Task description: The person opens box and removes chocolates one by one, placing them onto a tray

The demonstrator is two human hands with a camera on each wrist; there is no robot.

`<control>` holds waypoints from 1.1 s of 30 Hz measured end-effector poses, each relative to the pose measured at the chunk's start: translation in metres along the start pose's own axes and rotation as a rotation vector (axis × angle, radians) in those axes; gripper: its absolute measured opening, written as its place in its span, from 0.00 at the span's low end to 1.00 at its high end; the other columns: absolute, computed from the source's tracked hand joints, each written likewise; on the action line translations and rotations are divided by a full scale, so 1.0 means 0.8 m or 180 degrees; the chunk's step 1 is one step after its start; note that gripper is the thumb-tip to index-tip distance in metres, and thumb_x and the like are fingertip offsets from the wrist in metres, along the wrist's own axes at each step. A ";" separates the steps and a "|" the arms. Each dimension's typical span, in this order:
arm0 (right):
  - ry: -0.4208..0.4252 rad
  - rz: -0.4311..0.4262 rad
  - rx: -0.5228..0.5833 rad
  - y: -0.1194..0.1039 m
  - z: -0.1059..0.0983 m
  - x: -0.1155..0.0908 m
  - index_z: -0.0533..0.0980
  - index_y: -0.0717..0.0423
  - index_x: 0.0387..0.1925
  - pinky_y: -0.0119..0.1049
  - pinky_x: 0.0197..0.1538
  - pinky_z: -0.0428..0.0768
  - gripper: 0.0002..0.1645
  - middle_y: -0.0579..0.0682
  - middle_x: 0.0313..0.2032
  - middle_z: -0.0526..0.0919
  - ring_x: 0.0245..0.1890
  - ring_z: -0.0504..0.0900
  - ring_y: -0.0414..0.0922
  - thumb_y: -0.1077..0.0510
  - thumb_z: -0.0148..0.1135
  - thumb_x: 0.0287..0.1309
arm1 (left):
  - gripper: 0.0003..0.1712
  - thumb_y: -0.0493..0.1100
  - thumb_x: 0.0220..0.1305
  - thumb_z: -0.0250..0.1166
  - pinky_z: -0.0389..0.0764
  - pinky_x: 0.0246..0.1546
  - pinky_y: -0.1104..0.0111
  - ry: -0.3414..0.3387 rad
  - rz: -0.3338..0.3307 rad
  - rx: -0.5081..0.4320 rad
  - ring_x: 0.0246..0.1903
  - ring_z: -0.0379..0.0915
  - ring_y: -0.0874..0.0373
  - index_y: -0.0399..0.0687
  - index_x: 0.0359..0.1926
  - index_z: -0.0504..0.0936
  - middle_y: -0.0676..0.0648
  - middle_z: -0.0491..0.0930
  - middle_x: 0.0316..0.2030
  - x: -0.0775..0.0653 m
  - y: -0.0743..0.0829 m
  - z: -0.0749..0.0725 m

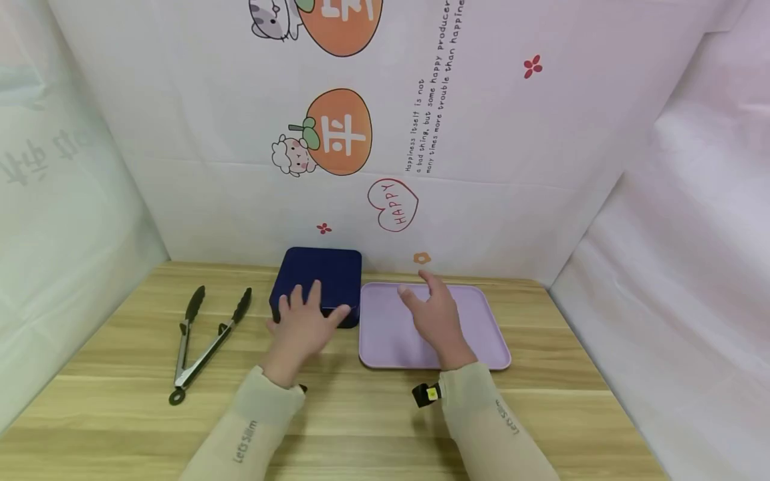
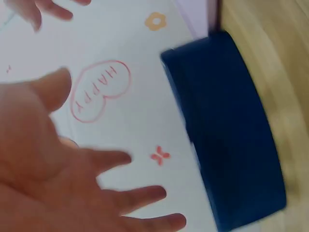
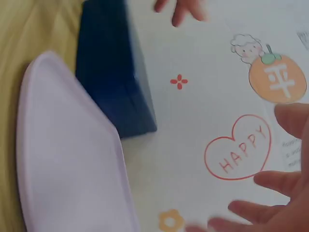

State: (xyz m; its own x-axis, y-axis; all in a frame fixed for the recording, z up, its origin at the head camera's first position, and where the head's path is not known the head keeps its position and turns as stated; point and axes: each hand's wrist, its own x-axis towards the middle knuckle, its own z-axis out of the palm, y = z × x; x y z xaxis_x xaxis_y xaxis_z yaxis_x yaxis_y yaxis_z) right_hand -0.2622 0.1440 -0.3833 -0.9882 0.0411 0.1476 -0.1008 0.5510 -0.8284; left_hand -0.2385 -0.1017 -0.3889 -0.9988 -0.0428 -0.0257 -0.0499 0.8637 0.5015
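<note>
Left hand [image 1: 303, 331], right hand [image 1: 436, 319] spread, empty; dark-blue rectangular box [image 1: 333, 272] near wood-grain bench's [image 1: 361, 427] back edge best gripped by opposite sides

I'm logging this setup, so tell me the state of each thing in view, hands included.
Tongs: spread open, lying on the table
Box: closed on top
Tray: face up, lying flat
Left hand: open, fingers spread, holding nothing
Right hand: open, above the tray, holding nothing
</note>
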 end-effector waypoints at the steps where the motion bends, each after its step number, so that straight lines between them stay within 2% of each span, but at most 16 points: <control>1: -0.0010 0.0085 0.0375 -0.001 -0.001 0.005 0.64 0.51 0.72 0.55 0.63 0.68 0.40 0.54 0.69 0.65 0.67 0.65 0.56 0.39 0.62 0.65 | 0.52 0.72 0.69 0.51 0.46 0.59 0.27 0.0064 0.0011 -0.0171 0.71 0.37 0.26 0.47 0.79 0.45 0.29 0.44 0.74 0.005 -0.008 -0.006; 3: -0.0060 0.0324 0.1022 -0.003 -0.002 0.014 0.68 0.51 0.68 0.52 0.59 0.74 0.35 0.53 0.65 0.70 0.62 0.71 0.54 0.43 0.64 0.65 | 0.51 0.67 0.70 0.55 0.54 0.59 0.30 0.0165 -0.0008 -0.0444 0.69 0.44 0.26 0.43 0.79 0.47 0.27 0.49 0.72 0.016 -0.024 -0.021; 5: -0.0145 0.0587 0.1522 -0.008 -0.002 0.023 0.70 0.53 0.65 0.50 0.55 0.77 0.31 0.54 0.62 0.73 0.58 0.75 0.53 0.47 0.65 0.65 | 0.48 0.61 0.70 0.57 0.60 0.59 0.35 0.0225 -0.0061 -0.0668 0.67 0.51 0.26 0.40 0.78 0.49 0.26 0.53 0.71 0.028 -0.041 -0.037; 7: -0.0259 0.0833 0.1867 -0.013 0.001 0.031 0.71 0.55 0.64 0.50 0.53 0.79 0.29 0.57 0.60 0.74 0.56 0.76 0.53 0.51 0.64 0.66 | 0.45 0.58 0.72 0.55 0.63 0.60 0.39 0.0161 -0.0170 -0.0921 0.66 0.55 0.29 0.38 0.77 0.50 0.27 0.55 0.70 0.041 -0.057 -0.052; 9: -0.0360 0.1025 0.2030 -0.018 0.007 0.038 0.71 0.56 0.63 0.49 0.51 0.79 0.27 0.58 0.59 0.75 0.54 0.76 0.55 0.54 0.64 0.66 | 0.43 0.57 0.73 0.53 0.66 0.59 0.42 0.0024 -0.0327 -0.1230 0.64 0.59 0.32 0.37 0.76 0.50 0.28 0.57 0.70 0.051 -0.072 -0.064; 11: -0.0463 0.1195 0.2130 -0.021 0.016 0.045 0.70 0.57 0.63 0.49 0.50 0.79 0.27 0.59 0.59 0.74 0.53 0.75 0.56 0.55 0.63 0.66 | 0.42 0.56 0.74 0.51 0.72 0.53 0.46 -0.0140 -0.0450 -0.1540 0.49 0.72 0.38 0.35 0.76 0.49 0.29 0.59 0.68 0.061 -0.086 -0.070; 12: -0.0503 0.1260 0.2191 -0.022 0.022 0.049 0.70 0.58 0.63 0.49 0.50 0.79 0.26 0.60 0.58 0.73 0.53 0.75 0.56 0.56 0.63 0.66 | 0.41 0.55 0.75 0.50 0.74 0.48 0.48 -0.0208 -0.0504 -0.1672 0.41 0.74 0.42 0.34 0.76 0.48 0.30 0.60 0.68 0.065 -0.092 -0.071; 13: -0.0535 0.1326 0.2232 -0.023 0.028 0.052 0.71 0.59 0.62 0.49 0.50 0.80 0.26 0.60 0.57 0.73 0.52 0.75 0.56 0.56 0.63 0.66 | 0.41 0.55 0.75 0.50 0.76 0.42 0.51 -0.0251 -0.0568 -0.1787 0.32 0.72 0.47 0.34 0.76 0.48 0.31 0.63 0.64 0.068 -0.098 -0.072; 16: -0.0624 0.1498 0.2327 -0.024 0.047 0.060 0.72 0.62 0.59 0.49 0.50 0.80 0.23 0.62 0.57 0.72 0.51 0.75 0.56 0.58 0.63 0.65 | 0.37 0.51 0.75 0.51 0.74 0.30 0.62 -0.0279 -0.0681 -0.2073 0.22 0.61 0.58 0.33 0.73 0.54 0.36 0.68 0.54 0.079 -0.109 -0.068; 19: -0.0623 0.1593 0.2356 -0.022 0.064 0.066 0.74 0.62 0.54 0.49 0.49 0.81 0.20 0.61 0.54 0.73 0.49 0.76 0.55 0.61 0.65 0.62 | 0.32 0.47 0.74 0.53 0.76 0.30 0.67 -0.0323 -0.0794 -0.2439 0.28 0.65 0.59 0.32 0.70 0.62 0.41 0.68 0.46 0.090 -0.114 -0.061; 22: -0.0600 0.1619 0.2342 -0.020 0.078 0.071 0.74 0.63 0.54 0.49 0.48 0.81 0.21 0.62 0.54 0.73 0.49 0.76 0.55 0.62 0.66 0.60 | 0.27 0.44 0.73 0.53 0.78 0.36 0.67 -0.0409 -0.0920 -0.2768 0.33 0.68 0.58 0.32 0.67 0.68 0.42 0.68 0.47 0.100 -0.117 -0.054; 25: -0.0659 0.1629 0.2353 -0.018 0.090 0.074 0.72 0.64 0.57 0.50 0.49 0.81 0.25 0.64 0.58 0.71 0.52 0.75 0.57 0.62 0.67 0.59 | 0.25 0.43 0.74 0.53 0.79 0.40 0.64 -0.0479 -0.1016 -0.2882 0.34 0.70 0.57 0.33 0.65 0.69 0.41 0.70 0.50 0.105 -0.121 -0.051; 28: -0.0780 0.1638 0.2350 -0.019 0.100 0.075 0.71 0.65 0.59 0.50 0.51 0.80 0.27 0.64 0.58 0.71 0.52 0.75 0.57 0.63 0.67 0.60 | 0.22 0.41 0.73 0.53 0.79 0.42 0.63 -0.0510 -0.1079 -0.2964 0.34 0.72 0.57 0.32 0.62 0.69 0.41 0.74 0.49 0.107 -0.127 -0.053; 33: -0.0829 0.1654 0.2281 -0.020 0.112 0.078 0.73 0.65 0.54 0.47 0.49 0.81 0.21 0.60 0.51 0.72 0.46 0.75 0.53 0.64 0.67 0.60 | 0.20 0.40 0.72 0.55 0.78 0.47 0.60 -0.0549 -0.1094 -0.2996 0.36 0.73 0.55 0.32 0.59 0.71 0.43 0.76 0.46 0.111 -0.135 -0.056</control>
State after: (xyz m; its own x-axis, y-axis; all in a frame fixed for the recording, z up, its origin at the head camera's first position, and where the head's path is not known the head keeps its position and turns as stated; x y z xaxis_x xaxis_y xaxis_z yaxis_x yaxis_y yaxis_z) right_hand -0.3323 0.0632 -0.4093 -0.9152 -0.0978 -0.3908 0.4013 -0.1357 -0.9058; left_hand -0.3217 -0.2215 -0.4066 -0.9202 -0.0770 -0.3837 -0.3888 0.0689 0.9187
